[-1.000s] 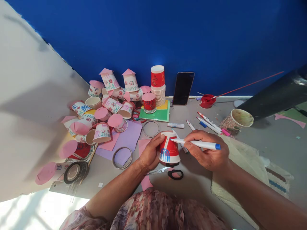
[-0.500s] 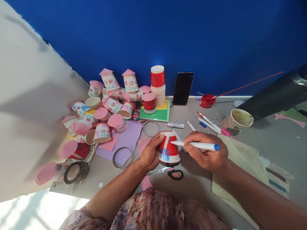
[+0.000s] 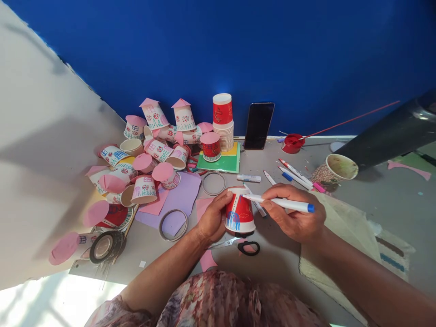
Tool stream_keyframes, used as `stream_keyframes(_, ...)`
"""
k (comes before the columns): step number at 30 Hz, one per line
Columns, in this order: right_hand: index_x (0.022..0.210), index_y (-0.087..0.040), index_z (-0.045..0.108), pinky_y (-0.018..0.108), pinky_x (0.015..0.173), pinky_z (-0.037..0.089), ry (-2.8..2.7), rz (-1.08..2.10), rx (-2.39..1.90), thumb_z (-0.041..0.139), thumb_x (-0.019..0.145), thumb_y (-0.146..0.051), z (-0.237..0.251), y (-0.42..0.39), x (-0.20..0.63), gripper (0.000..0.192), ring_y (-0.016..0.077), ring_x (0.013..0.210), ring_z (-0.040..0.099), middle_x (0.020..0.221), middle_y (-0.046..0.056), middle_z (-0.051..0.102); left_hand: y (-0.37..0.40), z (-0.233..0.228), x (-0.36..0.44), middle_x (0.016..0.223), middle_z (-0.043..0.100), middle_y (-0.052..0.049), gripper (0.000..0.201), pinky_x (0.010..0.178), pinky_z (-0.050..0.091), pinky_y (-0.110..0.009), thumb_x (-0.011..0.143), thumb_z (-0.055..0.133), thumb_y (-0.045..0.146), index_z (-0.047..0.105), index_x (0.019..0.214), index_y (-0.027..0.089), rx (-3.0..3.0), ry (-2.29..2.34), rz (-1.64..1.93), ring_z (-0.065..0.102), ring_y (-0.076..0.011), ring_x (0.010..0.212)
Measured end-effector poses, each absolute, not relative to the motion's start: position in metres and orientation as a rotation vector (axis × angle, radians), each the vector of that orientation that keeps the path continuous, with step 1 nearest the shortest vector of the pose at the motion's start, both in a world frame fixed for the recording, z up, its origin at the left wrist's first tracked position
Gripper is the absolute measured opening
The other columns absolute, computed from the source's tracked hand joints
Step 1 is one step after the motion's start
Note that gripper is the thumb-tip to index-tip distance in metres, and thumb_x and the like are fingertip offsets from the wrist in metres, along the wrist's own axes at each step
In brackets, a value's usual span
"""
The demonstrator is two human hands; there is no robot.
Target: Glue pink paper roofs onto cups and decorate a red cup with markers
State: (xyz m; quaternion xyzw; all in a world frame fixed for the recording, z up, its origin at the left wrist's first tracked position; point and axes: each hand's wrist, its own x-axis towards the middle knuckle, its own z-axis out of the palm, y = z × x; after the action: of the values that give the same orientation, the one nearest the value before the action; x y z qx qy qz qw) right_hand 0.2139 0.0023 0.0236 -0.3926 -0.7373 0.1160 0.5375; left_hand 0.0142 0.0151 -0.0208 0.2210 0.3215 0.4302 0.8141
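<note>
A red and white paper cup (image 3: 242,213), upside down and slightly tilted, is gripped at its left side by my left hand (image 3: 216,213). Blue marker strokes in an arch shape show low on its red band. My right hand (image 3: 296,211) pinches a white marker (image 3: 286,204) with a blue end, its tip touching the cup's red side near the top. Beneath the cup lie black-handled scissors (image 3: 248,247), partly covered. Another marker (image 3: 260,208) lies behind the cup, partly hidden by it and by my right hand.
Several decorated cups with pink paper roofs (image 3: 162,171) crowd the left. A cup stack (image 3: 223,136) and a phone (image 3: 259,126) stand by the blue wall. Tape rolls (image 3: 173,210), purple paper (image 3: 190,186), loose markers (image 3: 295,175) and a patterned cup (image 3: 335,170) lie around.
The marker tip has moved up slightly along the cup's red side, my right hand shifting a little with it. My left hand keeps its hold on the cup.
</note>
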Motion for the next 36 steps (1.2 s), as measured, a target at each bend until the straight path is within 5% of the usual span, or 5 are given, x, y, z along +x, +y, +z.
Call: stream_keyframes(36, 0.083, -0.023, 0.068, 0.027, 0.056, 0.055, -1.736, 0.268, -0.989, 0.067, 0.091, -0.017, 0.03, 0.001, 0.215, 0.01, 0.0159, 0.059, 0.071, 0.073, -0.001, 0.076, 0.016, -0.019, 0.011, 0.106, 0.082, -0.015, 0.045, 0.103, 0.056, -0.046, 0.084, 0.081, 0.042, 0.078, 0.116, 0.009, 0.408, 0.664, 0.869, 0.076, -0.0364, 0.112)
